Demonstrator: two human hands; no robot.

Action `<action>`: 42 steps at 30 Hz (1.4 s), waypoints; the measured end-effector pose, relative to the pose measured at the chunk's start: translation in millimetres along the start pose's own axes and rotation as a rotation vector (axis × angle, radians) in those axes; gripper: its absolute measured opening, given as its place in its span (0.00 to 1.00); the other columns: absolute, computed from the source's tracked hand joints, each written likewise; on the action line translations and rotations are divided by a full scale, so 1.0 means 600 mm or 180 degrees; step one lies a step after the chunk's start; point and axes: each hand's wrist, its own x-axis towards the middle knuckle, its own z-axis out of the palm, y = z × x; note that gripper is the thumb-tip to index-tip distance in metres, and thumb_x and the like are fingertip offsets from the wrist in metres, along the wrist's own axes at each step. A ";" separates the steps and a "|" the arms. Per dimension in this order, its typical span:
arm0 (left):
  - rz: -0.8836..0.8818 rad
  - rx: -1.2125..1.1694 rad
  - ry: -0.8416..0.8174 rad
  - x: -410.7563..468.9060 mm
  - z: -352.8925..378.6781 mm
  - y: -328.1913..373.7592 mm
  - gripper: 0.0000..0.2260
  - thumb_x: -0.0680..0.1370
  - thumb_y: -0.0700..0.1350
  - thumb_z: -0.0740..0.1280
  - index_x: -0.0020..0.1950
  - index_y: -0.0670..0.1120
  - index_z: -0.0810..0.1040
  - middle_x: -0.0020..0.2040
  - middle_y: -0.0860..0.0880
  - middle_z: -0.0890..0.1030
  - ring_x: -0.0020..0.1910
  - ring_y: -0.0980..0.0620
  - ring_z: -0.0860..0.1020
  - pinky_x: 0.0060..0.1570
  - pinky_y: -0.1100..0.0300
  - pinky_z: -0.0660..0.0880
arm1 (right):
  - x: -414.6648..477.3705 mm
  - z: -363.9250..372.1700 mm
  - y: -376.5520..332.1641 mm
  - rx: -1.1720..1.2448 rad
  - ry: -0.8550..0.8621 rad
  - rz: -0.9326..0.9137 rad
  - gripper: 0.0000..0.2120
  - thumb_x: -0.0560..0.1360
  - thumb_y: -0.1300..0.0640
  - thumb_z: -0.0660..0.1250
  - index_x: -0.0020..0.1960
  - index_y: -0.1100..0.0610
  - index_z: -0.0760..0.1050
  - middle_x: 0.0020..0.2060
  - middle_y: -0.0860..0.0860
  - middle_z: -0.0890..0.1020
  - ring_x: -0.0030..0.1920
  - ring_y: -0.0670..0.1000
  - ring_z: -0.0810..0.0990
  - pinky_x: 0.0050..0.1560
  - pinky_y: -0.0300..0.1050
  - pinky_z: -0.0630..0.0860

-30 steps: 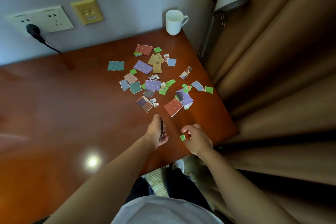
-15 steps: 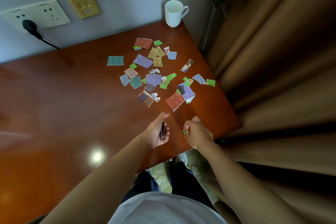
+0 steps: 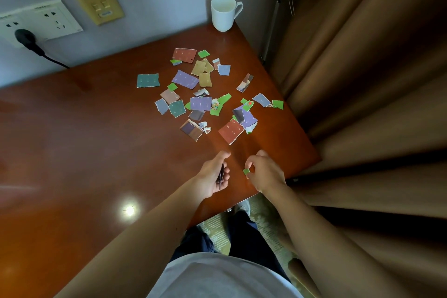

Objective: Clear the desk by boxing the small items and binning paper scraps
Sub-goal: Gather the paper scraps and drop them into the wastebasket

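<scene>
Over the worktop, our right hand pinches a green scrap beside our left hand, fingers curled round a thin dark sheaf, seemingly pooling scraps for binning.

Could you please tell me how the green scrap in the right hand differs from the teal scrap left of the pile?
The green scrap is much smaller than the teal scrap. The green scrap is pinched in the right hand near the front edge of the desk; the teal scrap lies flat on it, untouched. The teal scrap carries small pale marks, while the green scrap looks plain. Both are pieces of coloured paper.
</scene>
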 end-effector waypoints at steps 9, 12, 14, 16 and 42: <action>0.0031 0.0098 -0.0011 0.000 0.000 -0.004 0.15 0.76 0.53 0.67 0.36 0.47 0.69 0.32 0.50 0.71 0.28 0.54 0.69 0.29 0.63 0.69 | 0.002 -0.002 -0.008 -0.0159 -0.0010 0.0042 0.11 0.74 0.56 0.71 0.54 0.52 0.74 0.56 0.50 0.73 0.49 0.52 0.79 0.45 0.47 0.81; 0.0044 0.0111 -0.0022 -0.002 0.002 -0.004 0.14 0.77 0.53 0.66 0.37 0.46 0.68 0.32 0.49 0.71 0.29 0.53 0.69 0.30 0.63 0.68 | 0.001 -0.003 -0.007 -0.0134 0.0017 -0.0038 0.08 0.75 0.56 0.70 0.53 0.51 0.75 0.53 0.50 0.75 0.48 0.52 0.78 0.44 0.47 0.80; 0.0048 0.0135 -0.0022 -0.003 0.002 -0.003 0.14 0.77 0.52 0.66 0.37 0.46 0.68 0.32 0.49 0.71 0.29 0.53 0.69 0.31 0.63 0.68 | -0.001 -0.004 -0.008 -0.0100 0.0027 -0.0070 0.06 0.75 0.58 0.69 0.51 0.51 0.75 0.52 0.50 0.77 0.48 0.52 0.78 0.43 0.46 0.79; 0.0039 0.0157 -0.0028 -0.004 0.001 -0.004 0.14 0.77 0.52 0.66 0.36 0.46 0.68 0.32 0.49 0.71 0.29 0.53 0.69 0.31 0.63 0.68 | -0.003 -0.006 -0.010 -0.0063 0.0040 -0.0064 0.06 0.75 0.60 0.68 0.49 0.52 0.75 0.50 0.50 0.79 0.47 0.52 0.78 0.42 0.46 0.79; 0.0124 0.0193 -0.0154 -0.019 -0.030 0.070 0.13 0.78 0.49 0.62 0.34 0.47 0.67 0.29 0.50 0.67 0.28 0.53 0.66 0.28 0.64 0.67 | 0.002 -0.067 -0.102 0.4499 0.0064 0.1839 0.12 0.74 0.53 0.66 0.34 0.54 0.69 0.29 0.49 0.71 0.30 0.47 0.69 0.31 0.40 0.68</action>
